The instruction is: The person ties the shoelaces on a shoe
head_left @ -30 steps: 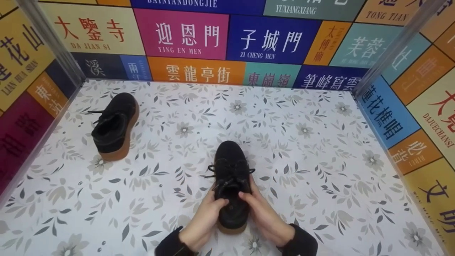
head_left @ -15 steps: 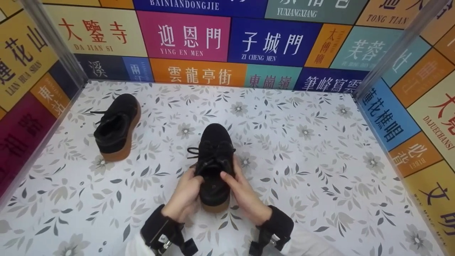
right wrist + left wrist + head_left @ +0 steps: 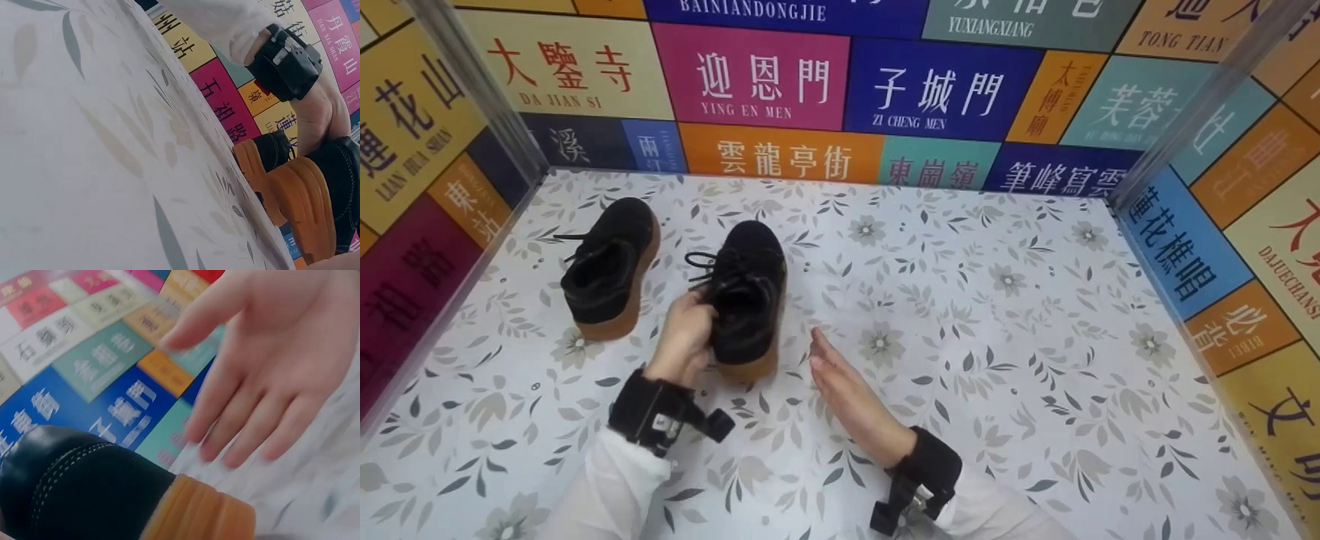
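Observation:
My left hand [image 3: 681, 337] grips the left side of a black lace-up shoe [image 3: 750, 319] with a tan sole, its thumb at the opening. The toe points away from me, and the sole is right at the tabletop. In the left wrist view the stitched black heel [image 3: 84, 489] and ridged tan sole [image 3: 199, 514] fill the lower left. To the shoe's right, my right hand [image 3: 855, 397] is held apart from it, fingers straight and palm facing the shoe. A matching shoe [image 3: 611, 270] stands at the left, its lace end sticking out leftward.
The tabletop [image 3: 997, 360] is covered with white cloth printed with grey leaves and flowers. Colourful panels [image 3: 750, 79] with Chinese lettering stand behind it and along both sides. Clear corner posts [image 3: 1185, 112] rise at the back corners.
The nearer shoe has moved forward and left, closer to the other shoe. My right hand has let go of it and drawn away to the right; the left hand still grips it.

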A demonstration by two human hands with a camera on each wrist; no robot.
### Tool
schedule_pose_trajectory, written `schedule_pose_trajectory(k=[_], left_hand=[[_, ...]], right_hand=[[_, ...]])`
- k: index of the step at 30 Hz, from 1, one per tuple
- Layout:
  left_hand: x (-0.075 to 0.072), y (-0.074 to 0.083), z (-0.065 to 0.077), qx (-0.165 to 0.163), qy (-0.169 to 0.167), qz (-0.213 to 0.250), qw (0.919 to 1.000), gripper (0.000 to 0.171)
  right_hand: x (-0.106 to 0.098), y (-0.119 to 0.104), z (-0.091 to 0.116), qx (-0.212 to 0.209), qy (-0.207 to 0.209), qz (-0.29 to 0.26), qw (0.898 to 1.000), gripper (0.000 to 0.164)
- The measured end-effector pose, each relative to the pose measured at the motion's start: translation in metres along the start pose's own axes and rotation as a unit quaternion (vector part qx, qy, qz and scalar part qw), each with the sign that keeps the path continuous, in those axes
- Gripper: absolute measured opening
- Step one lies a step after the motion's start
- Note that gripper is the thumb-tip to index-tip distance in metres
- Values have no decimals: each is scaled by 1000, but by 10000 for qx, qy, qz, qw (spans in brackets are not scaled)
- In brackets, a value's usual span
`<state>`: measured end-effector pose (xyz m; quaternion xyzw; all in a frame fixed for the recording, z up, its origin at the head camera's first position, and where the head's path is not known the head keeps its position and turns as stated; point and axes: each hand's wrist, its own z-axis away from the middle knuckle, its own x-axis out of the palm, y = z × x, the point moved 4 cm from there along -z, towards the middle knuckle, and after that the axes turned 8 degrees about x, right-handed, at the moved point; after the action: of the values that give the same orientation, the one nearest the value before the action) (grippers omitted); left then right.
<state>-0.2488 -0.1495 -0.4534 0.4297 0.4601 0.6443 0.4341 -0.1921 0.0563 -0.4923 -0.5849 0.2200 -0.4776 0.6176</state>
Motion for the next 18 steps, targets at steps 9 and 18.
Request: schedule_pose_trajectory(k=[9, 18], left_hand=[[-42, 20, -59, -98, 611, 97, 9980, 61], [-62, 16, -91, -105, 939, 134, 9954, 55]], right_hand=[[-3, 3, -1, 55, 10, -87, 9999, 61], [0, 5, -1, 204, 19, -148, 9997, 60]])
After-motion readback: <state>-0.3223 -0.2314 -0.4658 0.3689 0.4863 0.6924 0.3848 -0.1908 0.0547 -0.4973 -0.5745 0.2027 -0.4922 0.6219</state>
